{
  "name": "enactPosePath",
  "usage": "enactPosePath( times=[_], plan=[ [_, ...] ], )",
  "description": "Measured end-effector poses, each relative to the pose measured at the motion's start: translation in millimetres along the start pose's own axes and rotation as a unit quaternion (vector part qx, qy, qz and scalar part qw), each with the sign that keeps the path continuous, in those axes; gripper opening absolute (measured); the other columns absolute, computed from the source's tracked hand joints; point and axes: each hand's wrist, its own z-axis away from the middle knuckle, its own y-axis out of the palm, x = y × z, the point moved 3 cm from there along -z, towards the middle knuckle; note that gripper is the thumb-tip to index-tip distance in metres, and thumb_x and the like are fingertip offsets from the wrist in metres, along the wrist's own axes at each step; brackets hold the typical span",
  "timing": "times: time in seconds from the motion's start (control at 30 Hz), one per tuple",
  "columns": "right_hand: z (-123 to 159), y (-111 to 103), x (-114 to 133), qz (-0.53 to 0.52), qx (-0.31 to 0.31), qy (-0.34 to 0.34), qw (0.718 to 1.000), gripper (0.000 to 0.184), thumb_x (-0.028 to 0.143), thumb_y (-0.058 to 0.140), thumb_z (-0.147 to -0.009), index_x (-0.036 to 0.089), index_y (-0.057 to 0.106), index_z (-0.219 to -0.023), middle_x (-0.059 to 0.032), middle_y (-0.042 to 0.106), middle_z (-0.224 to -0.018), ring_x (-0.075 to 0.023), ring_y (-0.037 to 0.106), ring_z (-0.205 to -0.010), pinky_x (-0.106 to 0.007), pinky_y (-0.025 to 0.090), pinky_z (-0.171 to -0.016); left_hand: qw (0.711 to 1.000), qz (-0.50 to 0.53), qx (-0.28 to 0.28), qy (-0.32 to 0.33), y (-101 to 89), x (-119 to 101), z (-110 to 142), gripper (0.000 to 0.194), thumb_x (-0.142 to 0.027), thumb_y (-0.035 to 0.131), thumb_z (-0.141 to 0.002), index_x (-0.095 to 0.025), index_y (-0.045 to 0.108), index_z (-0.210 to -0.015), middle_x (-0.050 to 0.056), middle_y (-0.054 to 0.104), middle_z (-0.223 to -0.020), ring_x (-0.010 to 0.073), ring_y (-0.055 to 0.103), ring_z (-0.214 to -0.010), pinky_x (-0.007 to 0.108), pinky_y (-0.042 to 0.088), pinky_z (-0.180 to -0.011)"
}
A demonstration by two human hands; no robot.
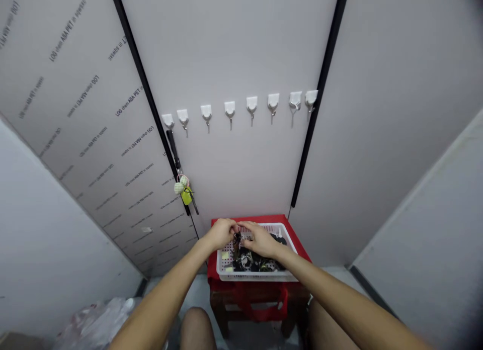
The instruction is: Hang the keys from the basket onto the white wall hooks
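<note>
Over the left part of a white plastic basket [260, 276], my left hand [222, 233] is closed, its fingers pinching the top of a dark brown, keychain-like bunch [237, 242] that hangs down. What exactly the bunch is, I cannot make out. My right hand [260, 240] reaches in from the right, fingers stretched toward my left fingertips and thumb apart beside the bunch. Below both hands lies a jumble of black straps and metal rings [246, 261]. Small pale yellow pieces [225, 255] show at the basket's left side.
A red cloth [298, 244] covers the wooden stool [222, 310] under the basket. Several white hooks [230, 108] line the wall ahead. From the leftmost hangs a black strap [173, 150] with a yellow-green tag [186, 195]. Plastic bags [100, 322] lie at lower left.
</note>
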Motion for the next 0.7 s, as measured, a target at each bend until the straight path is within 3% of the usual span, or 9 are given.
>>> enactPosePath(
  times=[0.1, 0.17, 0.23, 0.33, 0.5, 0.6, 0.7],
  plan=[
    [-9.6, 4.4, 9.5, -0.136, 0.046, -0.021, 0.989, 0.035, 0.017, 0.048, -0.057, 0.015, 0.047, -0.092, -0.0044, 0.052, -0.092, -0.0141, 0.046, -0.085, -0.028, 0.032, -0.077, 0.996, 0.083, -0.018, 0.007, -13.8, -7.6, -2.8, 0.02, -0.004, 0.038, -0.051, -0.015, 0.052, -0.059, -0.002, 0.049, -0.053, 0.0074, 0.041, -0.05, 0.018, 0.033, -0.049],
    [-16.3, 4.0, 13.9, -0.209, 0.043, -0.008, 0.977, 0.023, 0.021, 0.047, -0.06, 0.014, 0.048, -0.082, -0.0018, 0.054, -0.08, -0.0123, 0.048, -0.077, -0.026, 0.035, -0.071, 0.987, 0.16, -0.032, 0.01, -24.0, -10.7, -5.8, 0.019, -0.005, 0.04, -0.051, -0.015, 0.052, -0.063, -0.003, 0.049, -0.054, 0.007, 0.042, -0.05, 0.017, 0.033, -0.049],
    [-23.4, -0.1, 17.5, -0.253, 0.02, 0.026, 0.967, 0.014, 0.025, 0.047, -0.061, 0.014, 0.046, -0.07, 0.0014, 0.052, -0.065, -0.0098, 0.048, -0.063, -0.024, 0.037, -0.062, 0.965, 0.251, -0.079, 0.003, -34.5, -10.1, -8.0, 0.018, -0.007, 0.043, -0.053, -0.015, 0.051, -0.067, -0.002, 0.051, -0.058, 0.0068, 0.045, -0.054, 0.018, 0.035, -0.053],
    [-33.6, -12.9, 25.2, -0.306, -0.036, 0.081, 0.948, 0.015, 0.029, 0.045, -0.062, 0.015, 0.039, -0.063, 0.0048, 0.047, -0.052, -0.0073, 0.044, -0.05, -0.021, 0.036, -0.051, 0.914, 0.372, -0.155, -0.041, -40.4, -1.6, -5.4, 0.016, -0.014, 0.05, -0.054, -0.014, 0.05, -0.07, 0.0, 0.053, -0.065, 0.0072, 0.047, -0.06, 0.02, 0.036, -0.06],
    [-44.7, -33.9, 43.8, -0.391, -0.084, 0.124, 0.908, 0.016, 0.028, 0.044, -0.059, 0.018, 0.034, -0.063, 0.003, 0.051, -0.06, -0.007, 0.046, -0.045, -0.021, 0.036, -0.047, 0.857, 0.484, -0.091, -0.15, -17.0, 10.6, 7.2, 0.03, -0.036, 0.056, -0.05, -0.011, 0.052, -0.067, 0.003, 0.056, -0.063, 0.0091, 0.049, -0.057, 0.022, 0.036, -0.058],
    [-46.6, -35.9, 51.6, -0.357, -0.066, 0.101, 0.926, 0.008, 0.021, 0.043, -0.057, 0.017, 0.036, -0.06, 0.0034, 0.05, -0.061, -0.0057, 0.045, -0.044, -0.02, 0.036, -0.047, 0.803, 0.565, -0.058, -0.178, -11.0, 8.2, 8.7, 0.043, -0.051, 0.042, -0.057, -0.011, 0.053, -0.069, 0.005, 0.056, -0.063, 0.01, 0.051, -0.057, 0.022, 0.035, -0.055],
    [-45.6, -27.7, 53.3, -0.301, -0.026, 0.059, 0.951, 0.004, 0.013, 0.039, -0.056, 0.016, 0.04, -0.057, 0.0052, 0.046, -0.052, -0.0055, 0.043, -0.045, -0.018, 0.035, -0.046, 0.767, 0.622, -0.088, -0.127, -20.1, 0.4, 2.8, 0.038, -0.047, 0.047, -0.056, -0.011, 0.052, -0.067, 0.003, 0.055, -0.061, 0.0082, 0.05, -0.054, 0.021, 0.035, -0.054]
  ],
)
